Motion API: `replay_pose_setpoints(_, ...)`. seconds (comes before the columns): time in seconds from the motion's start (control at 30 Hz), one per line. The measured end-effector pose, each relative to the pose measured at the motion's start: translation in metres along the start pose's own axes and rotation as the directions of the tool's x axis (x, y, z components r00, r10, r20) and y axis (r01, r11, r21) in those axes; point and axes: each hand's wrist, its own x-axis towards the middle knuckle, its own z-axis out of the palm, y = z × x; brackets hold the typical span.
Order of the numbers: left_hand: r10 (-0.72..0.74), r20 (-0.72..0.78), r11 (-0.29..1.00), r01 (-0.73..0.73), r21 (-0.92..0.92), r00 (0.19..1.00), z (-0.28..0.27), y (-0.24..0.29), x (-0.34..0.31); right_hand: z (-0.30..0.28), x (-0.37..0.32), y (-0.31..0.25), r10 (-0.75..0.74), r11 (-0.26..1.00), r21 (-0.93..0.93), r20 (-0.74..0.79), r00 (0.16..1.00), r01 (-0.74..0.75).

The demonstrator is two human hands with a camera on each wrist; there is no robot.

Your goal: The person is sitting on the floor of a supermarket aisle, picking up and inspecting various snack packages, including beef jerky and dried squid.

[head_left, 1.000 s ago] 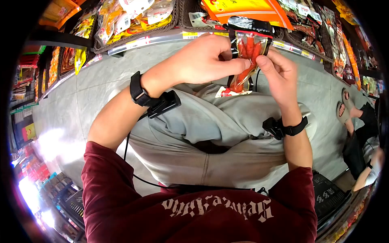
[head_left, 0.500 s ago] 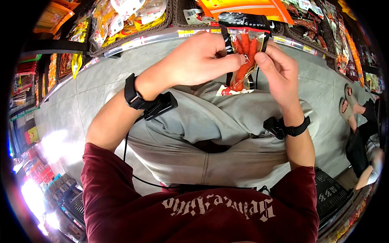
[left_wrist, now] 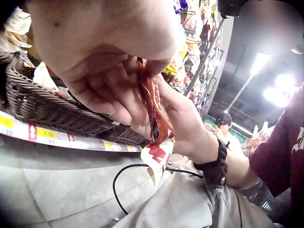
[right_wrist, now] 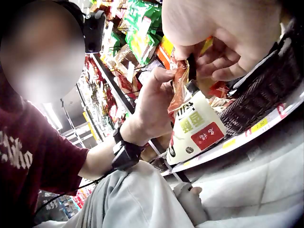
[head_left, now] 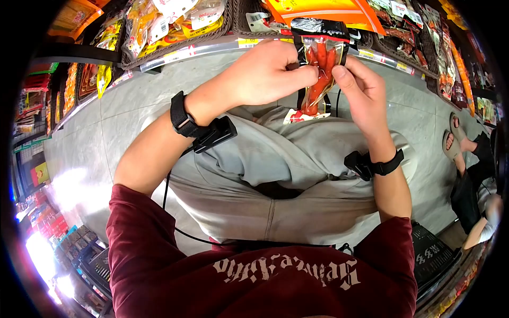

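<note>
In the head view a small sealed snack pack is held up over the knees, long side upright. Its clear front shows red, finger-like pieces under a black top band. My left hand pinches the pack's left edge, thumb on the front. On the opposite edge my right hand pinches it between thumb and fingers. In the left wrist view the pack appears edge-on between both hands. A cream back label with a red block faces the right wrist camera.
Woven baskets of packaged snacks line the shelf ahead, above a price-tag strip. A large orange bag lies just beyond the pack. Another person's sandalled feet are at the right. A black crate stands behind on the right.
Both hands keep their pinch on the snack pack. The left thumb has drawn back slightly to the left across its front, and the pack sits a touch higher in the head view.
</note>
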Motion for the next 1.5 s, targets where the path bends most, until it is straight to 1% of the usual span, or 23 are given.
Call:
replay_pose_setpoints(0.1,0.007,0.003,1.000,-0.007,0.002,1.000,-0.001,0.002,0.000,0.002,0.000,-0.001,-0.038,0.999,0.006,-0.014,0.999,0.038)
replay_pose_setpoints(0.17,-0.085,0.064,0.994,0.089,-0.068,0.994,-0.003,0.008,0.000,0.001,-0.001,-0.002,-0.046,0.999,-0.002,-0.018,0.999,0.046)
replay_pose_setpoints(0.2,-0.084,0.065,0.994,0.089,-0.067,0.994,-0.002,0.007,0.000,0.000,-0.001,-0.002,-0.054,0.999,-0.012,-0.018,0.998,0.053)
replay_pose_setpoints(0.27,-0.052,0.031,0.983,0.057,-0.173,0.998,0.003,0.002,0.001,-0.002,-0.002,-0.004,-0.056,0.998,-0.036,-0.014,0.998,0.056)
replay_pose_setpoints(0.3,-0.053,0.033,0.983,0.058,-0.173,0.998,0.003,0.002,0.001,-0.003,-0.002,-0.004,-0.059,0.996,-0.061,-0.008,0.998,0.058)
replay_pose_setpoints(0.4,-0.043,0.040,0.988,0.048,-0.145,0.998,0.001,0.002,0.002,-0.003,-0.002,-0.003,-0.067,0.997,-0.038,-0.014,0.998,0.066)
replay_pose_setpoints(0.47,-0.099,0.061,0.982,0.107,-0.153,0.993,0.001,0.004,0.001,0.000,-0.002,-0.003,-0.062,0.998,-0.021,-0.021,0.998,0.061)
replay_pose_setpoints(0.6,-0.094,0.045,0.981,0.101,-0.168,0.994,0.001,0.006,0.001,0.000,-0.002,-0.002,-0.055,0.999,-0.002,-0.027,0.998,0.054)
replay_pose_setpoints(0.67,-0.040,0.029,0.979,0.045,-0.200,0.999,0.001,0.007,0.002,-0.001,-0.002,-0.005,-0.026,1.000,0.001,-0.017,1.000,0.026)
replay_pose_setpoints(0.7,-0.040,0.027,0.979,0.044,-0.200,0.999,0.004,0.005,0.002,-0.001,-0.002,-0.006,0.002,1.000,0.004,-0.004,1.000,-0.002)
replay_pose_setpoints(0.77,0.046,-0.130,0.964,-0.078,-0.256,0.990,0.013,-0.002,0.004,-0.001,-0.002,-0.004,0.016,1.000,-0.003,-0.010,1.000,-0.016)
replay_pose_setpoints(0.8,0.047,-0.133,0.964,-0.080,-0.253,0.990,0.013,-0.004,0.004,-0.001,-0.002,-0.004,0.028,1.000,-0.010,-0.015,0.999,-0.028)
replay_pose_setpoints(0.87,-0.005,-0.083,0.979,-0.012,-0.204,0.997,0.012,-0.008,0.005,-0.002,-0.001,-0.004,0.028,1.000,-0.012,-0.012,1.000,-0.028)
replay_pose_setpoints(0.9,-0.005,-0.084,0.979,-0.013,-0.202,0.996,0.011,-0.005,0.004,-0.001,-0.001,-0.004,0.028,0.999,-0.014,-0.009,1.000,-0.029)
replay_pose_setpoints(0.97,-0.051,-0.005,0.971,0.049,-0.235,0.999,0.006,0.002,0.003,-0.002,0.000,-0.004,0.031,1.000,-0.007,-0.001,1.000,-0.031)
replay_pose_setpoints(1.0,-0.051,-0.004,0.971,0.049,-0.235,0.999,0.004,0.007,0.002,-0.002,-0.001,-0.004,0.034,0.999,0.000,0.005,0.999,-0.034)
replay_pose_setpoints(1.07,-0.125,0.051,0.974,0.132,-0.181,0.991,-0.001,0.012,0.001,-0.002,-0.001,-0.004,0.033,0.999,0.005,0.011,0.999,-0.034)
replay_pose_setpoints(1.17,-0.103,-0.003,0.972,0.100,-0.213,0.995,0.006,0.005,0.001,0.001,-0.001,-0.004,0.023,1.000,0.022,-0.005,1.000,-0.023)
replay_pose_setpoints(1.23,-0.129,0.012,0.970,0.128,-0.207,0.992,0.004,0.010,0.002,0.002,0.000,-0.003,0.014,0.999,0.033,-0.029,1.000,-0.013)
replay_pose_setpoints(1.27,-0.154,0.024,0.967,0.156,-0.201,0.988,0.003,0.011,0.001,0.001,0.001,0.000,-0.021,0.999,0.026,-0.014,1.000,0.021)
replay_pose_setpoints(1.3,-0.155,0.028,0.967,0.157,-0.202,0.988,0.004,0.011,0.002,0.000,0.001,0.002,-0.053,0.998,0.019,-0.001,0.999,0.053)
replay_pose_setpoints(1.43,-0.140,0.015,0.956,0.139,-0.260,0.990,0.008,0.010,0.002,0.003,0.001,0.000,-0.066,0.997,0.043,-0.035,0.997,0.067)
replay_pose_setpoints(1.5,-0.126,0.009,0.955,0.124,-0.270,0.992,0.007,0.010,0.003,0.002,0.003,0.001,-0.133,0.991,0.026,-0.015,0.991,0.134)
